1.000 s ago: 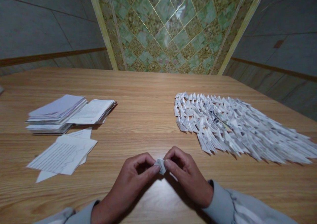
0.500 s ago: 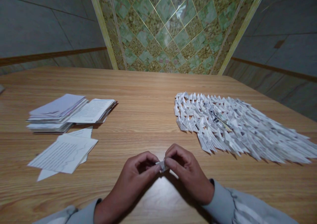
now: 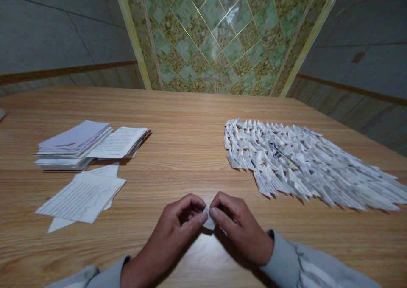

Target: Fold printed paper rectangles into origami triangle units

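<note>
Between my hands, low in the middle of the head view, is a small piece of folded paper (image 3: 209,223). My left hand (image 3: 179,224) pinches its left edge between thumb and fingers. My right hand (image 3: 240,222) pinches the right edge in the same way, its thumb close to the left thumb. Only the lower part of the paper shows; the fingers cover its upper part. Both hands are just above the wooden table (image 3: 178,173).
At the left are stacked sheets of paper (image 3: 74,137), an adjoining pile with a printed page (image 3: 119,143), and a few loose printed sheets (image 3: 84,197). Rows of many folded paper pieces (image 3: 286,160) cover the right side. A tiled wall (image 3: 213,46) stands behind the table.
The folded paper has turned, so a flat face now shows below the thumbs. My right hand has lowered slightly, and its fingers have come closer to the left ones.
</note>
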### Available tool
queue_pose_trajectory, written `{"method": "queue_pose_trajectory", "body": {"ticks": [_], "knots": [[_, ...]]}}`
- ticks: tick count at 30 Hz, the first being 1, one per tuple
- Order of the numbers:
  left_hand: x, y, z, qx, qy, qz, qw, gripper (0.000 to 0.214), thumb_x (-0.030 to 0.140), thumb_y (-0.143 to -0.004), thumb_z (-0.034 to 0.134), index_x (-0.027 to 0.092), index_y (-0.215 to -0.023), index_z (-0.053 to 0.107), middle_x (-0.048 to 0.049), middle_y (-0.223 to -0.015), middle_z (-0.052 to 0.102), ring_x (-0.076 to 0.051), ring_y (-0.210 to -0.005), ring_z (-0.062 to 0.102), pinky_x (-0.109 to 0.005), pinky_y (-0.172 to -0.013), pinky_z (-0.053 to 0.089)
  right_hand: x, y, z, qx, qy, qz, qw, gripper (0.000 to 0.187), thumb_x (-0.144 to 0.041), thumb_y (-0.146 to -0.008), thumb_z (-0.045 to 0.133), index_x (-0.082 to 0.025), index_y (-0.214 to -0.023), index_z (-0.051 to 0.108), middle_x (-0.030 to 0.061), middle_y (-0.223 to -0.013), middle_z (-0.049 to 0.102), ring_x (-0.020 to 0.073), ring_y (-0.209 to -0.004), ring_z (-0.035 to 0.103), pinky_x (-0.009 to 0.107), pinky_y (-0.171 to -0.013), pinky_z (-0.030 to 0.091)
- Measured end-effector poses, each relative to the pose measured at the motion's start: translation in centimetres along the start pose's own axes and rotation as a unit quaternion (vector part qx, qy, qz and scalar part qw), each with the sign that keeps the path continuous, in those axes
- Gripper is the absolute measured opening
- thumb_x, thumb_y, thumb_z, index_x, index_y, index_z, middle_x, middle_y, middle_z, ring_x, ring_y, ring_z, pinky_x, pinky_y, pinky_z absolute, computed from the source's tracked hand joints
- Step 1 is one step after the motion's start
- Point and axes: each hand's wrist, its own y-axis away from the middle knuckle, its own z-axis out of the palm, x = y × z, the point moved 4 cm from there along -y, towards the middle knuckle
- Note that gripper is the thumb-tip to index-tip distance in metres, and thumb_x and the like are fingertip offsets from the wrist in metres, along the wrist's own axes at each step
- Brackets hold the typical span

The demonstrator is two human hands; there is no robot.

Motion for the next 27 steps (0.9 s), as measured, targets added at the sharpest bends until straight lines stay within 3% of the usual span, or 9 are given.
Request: {"method": "queue_pose_trajectory", "body": {"ticks": [4,8,12,16,20,24,27], "knots": [[-0.2,-0.2,0.0,0.003,0.033,-0.012,0.999,0.02,0.034,-0.087,0.068,0.016,-0.079,0.067,-0.0031,-0.074,0.067,-0.017,-0.07,0.058,-0.027,-0.065,0.045,0.3,0.0,-0.2,0.009,-0.058,0.02,0.998,0.025,-0.035,-0.097,0.05,-0.019,-0.08,0.056,-0.0017,-0.071,0.057,0.0135,-0.066,0.05,0.025,-0.062,0.037],[0.0,-0.1,-0.4,0.022,0.02,0.002,1.0,0.023,0.036,-0.089,0.066,0.016,-0.078,0.068,-0.0034,-0.074,0.067,-0.018,-0.071,0.058,-0.026,-0.066,0.046,0.2,0.1,-0.1,0.001,0.008,0.026,1.0,0.017,-0.028,-0.095,0.053,-0.019,-0.081,0.056,-0.0019,-0.07,0.055,0.0138,-0.065,0.049,0.026,-0.06,0.034],[0.6,0.2,-0.4,0.003,-0.082,0.052,0.995,0.026,0.035,-0.092,0.063,0.018,-0.073,0.068,-0.0027,-0.071,0.065,-0.017,-0.068,0.058,-0.026,-0.064,0.042,-0.2,0.3,0.1,0.001,0.09,-0.036,0.995,0.008,-0.025,-0.095,0.055,-0.02,-0.09,0.059,0.0012,-0.08,0.059,0.0162,-0.075,0.052,0.028,-0.066,0.037],[0.7,0.3,-0.1,-0.005,-0.108,0.063,0.992,0.026,0.035,-0.091,0.065,0.018,-0.071,0.068,-0.0016,-0.068,0.063,-0.016,-0.066,0.057,-0.026,-0.063,0.042,-0.6,0.4,0.2,-0.001,0.115,-0.088,0.989,0.019,-0.024,-0.099,0.052,-0.02,-0.081,0.057,0.0016,-0.078,0.058,0.0169,-0.077,0.052,0.029,-0.068,0.036],[0.2,-0.1,-0.2,0.017,-0.018,0.008,1.0,0.017,0.035,-0.087,0.069,0.018,-0.082,0.069,-0.0024,-0.076,0.067,-0.018,-0.072,0.059,-0.026,-0.065,0.045,-0.1,0.3,-0.3,0.044,0.02,-0.025,0.999,0.017,-0.026,-0.097,0.053,-0.019,-0.083,0.059,0.0007,-0.077,0.06,0.0157,-0.074,0.054,0.028,-0.067,0.039],[0.1,-0.2,-0.4,0.03,0.034,-0.007,0.999,0.017,0.033,-0.087,0.068,0.016,-0.082,0.069,-0.0039,-0.076,0.069,-0.019,-0.073,0.063,-0.028,-0.068,0.048,0.3,0.0,-0.1,0.028,-0.114,0.047,0.992,0.014,-0.03,-0.092,0.058,-0.018,-0.085,0.058,0.0014,-0.079,0.063,0.0163,-0.074,0.059,0.028,-0.068,0.045],[0.6,-0.1,-0.5,0.033,0.013,0.016,0.999,0.02,0.034,-0.09,0.064,0.017,-0.08,0.069,-0.0043,-0.074,0.07,-0.019,-0.072,0.063,-0.028,-0.067,0.049,0.2,0.1,0.2,0.013,-0.091,0.065,0.994,0.014,-0.03,-0.09,0.059,-0.018,-0.085,0.058,0.0018,-0.078,0.064,0.0164,-0.073,0.059,0.028,-0.067,0.044]]}}
